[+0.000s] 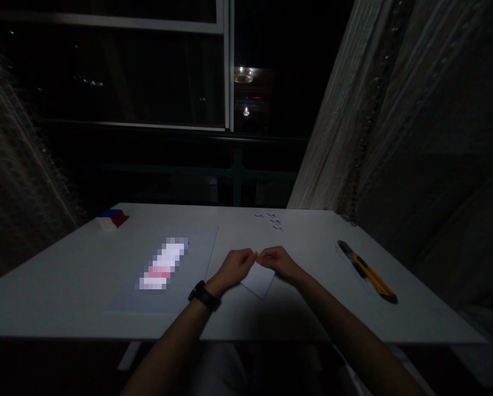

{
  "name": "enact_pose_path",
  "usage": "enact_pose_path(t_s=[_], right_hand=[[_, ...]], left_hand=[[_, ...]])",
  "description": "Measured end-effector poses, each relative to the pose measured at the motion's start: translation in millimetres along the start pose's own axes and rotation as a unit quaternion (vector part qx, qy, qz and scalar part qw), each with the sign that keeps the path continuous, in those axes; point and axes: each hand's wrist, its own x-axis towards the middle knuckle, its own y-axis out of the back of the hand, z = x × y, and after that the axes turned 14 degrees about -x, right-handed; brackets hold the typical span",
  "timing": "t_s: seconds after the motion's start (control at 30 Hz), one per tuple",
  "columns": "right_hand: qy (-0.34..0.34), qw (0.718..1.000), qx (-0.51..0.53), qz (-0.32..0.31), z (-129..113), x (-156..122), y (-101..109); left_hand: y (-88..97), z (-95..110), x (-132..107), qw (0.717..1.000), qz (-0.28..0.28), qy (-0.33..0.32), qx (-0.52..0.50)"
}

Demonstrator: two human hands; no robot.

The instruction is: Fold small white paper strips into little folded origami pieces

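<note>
A small square of white paper is turned with one corner toward me, above the front part of the white table. My left hand, with a black watch on its wrist, pinches the paper near its far corner. Opposite it, my right hand pinches the same corner area, its fingertips almost touching those of the left. The far tip of the paper is hidden by the fingers. Dim light hides any fold lines.
On the white table, a lit phone, blurred out, lies on a large pale sheet at left. A yellow-black utility knife lies right. Several small dark-marked pieces sit at the back. A red, white and blue cube stands far left.
</note>
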Motion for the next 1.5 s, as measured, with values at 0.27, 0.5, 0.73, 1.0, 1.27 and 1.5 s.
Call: enact_pose_path(t_s=[0.27, 0.5, 0.73, 1.0, 1.27, 1.5], right_hand=[[-0.014, 0.999, 0.036, -0.013, 8.1, 2.3, 7.0], [-0.046, 0.994, 0.081, -0.064, 3.5, -1.5, 17.6], [-0.032, 0.994, 0.076, -0.075, 2.8, -2.3, 32.8], [-0.024, 0.993, 0.092, 0.071, 4.7, 3.2, 22.5], [-0.064, 0.983, 0.039, 0.167, 9.3, 7.9, -10.5], [-0.052, 0.984, 0.067, 0.158, 6.9, 6.1, -9.9]], left_hand=[[1.9, 1.6, 3.1, 0.998, -0.022, 0.015, -0.052], [11.2, -1.5, 4.7, 0.995, 0.003, 0.043, -0.089], [15.9, -6.3, 6.8, 0.993, 0.066, 0.028, -0.088], [16.5, -10.4, 8.4, 0.99, 0.132, 0.022, -0.051], [7.6, -5.2, 7.2, 0.98, 0.098, 0.07, -0.156], [10.5, -5.1, 6.1, 0.969, 0.08, 0.116, -0.205]])
